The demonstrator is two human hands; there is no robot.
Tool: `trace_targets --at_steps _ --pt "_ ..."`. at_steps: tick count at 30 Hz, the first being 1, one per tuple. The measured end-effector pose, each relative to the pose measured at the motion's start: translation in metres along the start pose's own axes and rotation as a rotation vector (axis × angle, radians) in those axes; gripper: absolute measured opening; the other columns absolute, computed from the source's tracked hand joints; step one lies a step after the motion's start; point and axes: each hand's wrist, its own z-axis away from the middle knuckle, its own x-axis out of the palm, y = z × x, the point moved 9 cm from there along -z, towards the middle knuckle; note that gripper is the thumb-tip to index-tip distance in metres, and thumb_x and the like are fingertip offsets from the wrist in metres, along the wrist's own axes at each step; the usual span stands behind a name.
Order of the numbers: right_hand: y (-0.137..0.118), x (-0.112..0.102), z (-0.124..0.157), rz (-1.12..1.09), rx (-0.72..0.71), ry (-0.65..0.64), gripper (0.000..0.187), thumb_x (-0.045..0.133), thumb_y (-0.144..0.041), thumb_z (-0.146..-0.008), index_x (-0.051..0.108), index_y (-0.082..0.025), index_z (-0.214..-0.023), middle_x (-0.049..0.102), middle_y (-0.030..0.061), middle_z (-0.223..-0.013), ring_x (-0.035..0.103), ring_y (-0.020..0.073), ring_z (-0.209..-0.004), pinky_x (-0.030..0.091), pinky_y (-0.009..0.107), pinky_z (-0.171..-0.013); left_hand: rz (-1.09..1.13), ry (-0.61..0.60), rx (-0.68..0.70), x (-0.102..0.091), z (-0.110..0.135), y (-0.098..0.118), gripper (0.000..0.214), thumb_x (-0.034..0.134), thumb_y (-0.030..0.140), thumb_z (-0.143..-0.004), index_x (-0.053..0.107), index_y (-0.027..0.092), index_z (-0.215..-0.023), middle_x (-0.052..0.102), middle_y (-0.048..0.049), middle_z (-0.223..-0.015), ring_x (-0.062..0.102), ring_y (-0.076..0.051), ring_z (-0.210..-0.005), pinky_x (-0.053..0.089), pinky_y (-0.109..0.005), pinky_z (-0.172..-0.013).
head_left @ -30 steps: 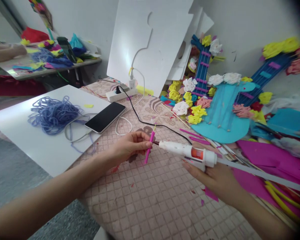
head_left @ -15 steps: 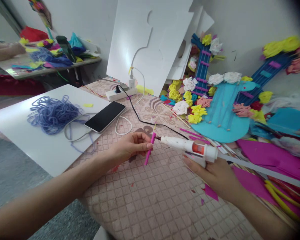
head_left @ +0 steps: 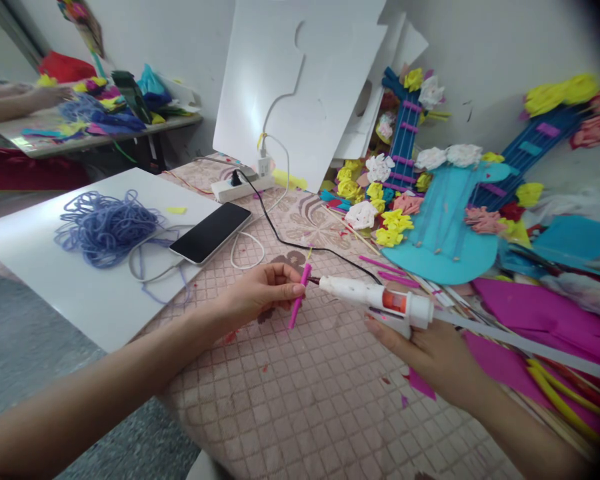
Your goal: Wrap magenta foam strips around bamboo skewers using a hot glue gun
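Observation:
Between the thumb and fingers of my left hand (head_left: 270, 288) is a thin magenta strip (head_left: 296, 310), held tilted above the table. My right hand (head_left: 425, 347) is wrapped around the handle of a white hot glue gun (head_left: 365, 299) with an orange window in its side. The gun's dark nozzle points left and meets the strip near its upper end, close to my left fingertips. A long pale glue stick (head_left: 525, 343) trails out of the gun's back.
A phone (head_left: 211, 233) on its cable and blue-purple yarn (head_left: 107, 227) lie on a white board (head_left: 80, 307). A power strip (head_left: 243, 189) feeds a black cord across the tablecloth. Guitar-shaped crafts (head_left: 445, 233) with paper flowers fill the right. Another person's hands (head_left: 35, 100) work far left.
The glue gun has shifted slightly left and down, its nozzle now lower along the strip. My left hand has barely moved. The other person's hands have reached further right.

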Motion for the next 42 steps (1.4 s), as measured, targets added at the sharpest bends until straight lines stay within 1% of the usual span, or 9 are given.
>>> trace_targets --at_steps 5,9,15,21,27,31,36,38,42 --pt "-0.001 -0.004 -0.002 0.046 -0.016 0.043 0.021 0.050 -0.042 -0.090 0.059 -0.023 -0.089 0.064 0.0023 -0.078 0.059 0.0208 -0.073 0.045 0.032 -0.065 -0.011 -0.010 -0.014 0.001 0.000 -0.002 0.021 0.071 0.030 -0.075 0.054 0.017 -0.078 0.055 0.0052 -0.059 0.041 -0.003 -0.038 0.018 -0.017 -0.032" --pt "-0.002 -0.004 -0.002 0.070 -0.026 0.036 0.023 0.048 -0.042 -0.091 0.058 -0.022 -0.087 0.062 0.0020 -0.075 0.057 0.0202 -0.071 0.044 0.032 -0.064 0.005 -0.009 -0.003 0.002 0.000 0.000 0.022 0.072 0.028 -0.075 0.054 0.016 -0.077 0.055 0.0051 -0.059 0.042 -0.002 -0.038 0.019 -0.016 -0.033" --pt "-0.003 -0.002 0.000 0.053 -0.003 0.009 0.022 0.049 -0.041 -0.091 0.057 -0.021 -0.085 0.063 0.0023 -0.080 0.060 0.0202 -0.075 0.045 0.031 -0.064 -0.018 -0.014 -0.015 0.001 0.000 -0.001 0.022 0.071 0.030 -0.076 0.053 0.017 -0.080 0.056 0.0048 -0.061 0.043 -0.003 -0.040 0.019 -0.016 -0.032" --pt "-0.003 -0.004 -0.002 0.065 -0.023 0.029 0.022 0.048 -0.041 -0.091 0.057 -0.021 -0.086 0.062 0.0019 -0.081 0.059 0.0203 -0.078 0.046 0.032 -0.069 -0.026 -0.013 -0.017 0.001 -0.001 -0.002 0.023 0.072 0.030 -0.075 0.053 0.017 -0.078 0.054 0.0062 -0.057 0.040 -0.003 -0.038 0.019 -0.017 -0.033" --pt "-0.005 -0.001 0.001 0.053 -0.031 -0.010 0.022 0.049 -0.040 -0.091 0.053 -0.022 -0.081 0.060 0.0009 -0.075 0.057 0.0175 -0.069 0.044 0.028 -0.060 -0.014 -0.011 -0.022 -0.001 0.000 -0.004 0.021 0.070 0.030 -0.077 0.055 0.017 -0.082 0.057 0.0045 -0.065 0.044 -0.003 -0.042 0.020 -0.017 -0.034" --pt "-0.010 0.003 0.003 0.054 -0.065 -0.048 0.021 0.046 -0.039 -0.092 0.051 -0.022 -0.082 0.060 0.0016 -0.079 0.057 0.0170 -0.071 0.044 0.027 -0.060 -0.005 -0.004 -0.004 -0.001 0.000 -0.003 0.020 0.070 0.030 -0.077 0.055 0.017 -0.082 0.057 0.0046 -0.064 0.043 -0.004 -0.041 0.019 -0.017 -0.034" --pt "-0.010 0.004 0.004 0.045 -0.064 -0.064 0.023 0.046 -0.040 -0.092 0.049 -0.022 -0.078 0.059 0.0014 -0.076 0.057 0.0168 -0.070 0.045 0.028 -0.060 0.001 0.014 0.008 -0.001 0.000 -0.001 0.020 0.070 0.028 -0.076 0.055 0.016 -0.081 0.058 0.0045 -0.063 0.044 -0.003 -0.042 0.023 -0.016 -0.036" --pt "-0.007 0.003 0.003 0.052 -0.050 -0.047 0.022 0.047 -0.040 -0.092 0.052 -0.022 -0.080 0.061 0.0022 -0.079 0.059 0.0181 -0.072 0.046 0.029 -0.062 -0.012 0.008 -0.007 -0.001 0.000 -0.003 0.020 0.070 0.029 -0.077 0.055 0.017 -0.082 0.058 0.0044 -0.064 0.044 -0.003 -0.042 0.022 -0.016 -0.035" --pt "0.000 -0.004 -0.002 0.066 -0.010 0.050 0.022 0.049 -0.040 -0.090 0.060 -0.022 -0.089 0.067 0.0041 -0.086 0.063 0.0233 -0.082 0.048 0.034 -0.070 -0.061 -0.008 -0.039 -0.002 -0.001 -0.007 0.022 0.070 0.031 -0.077 0.054 0.018 -0.080 0.054 0.0059 -0.058 0.038 -0.003 -0.038 0.019 -0.017 -0.034"
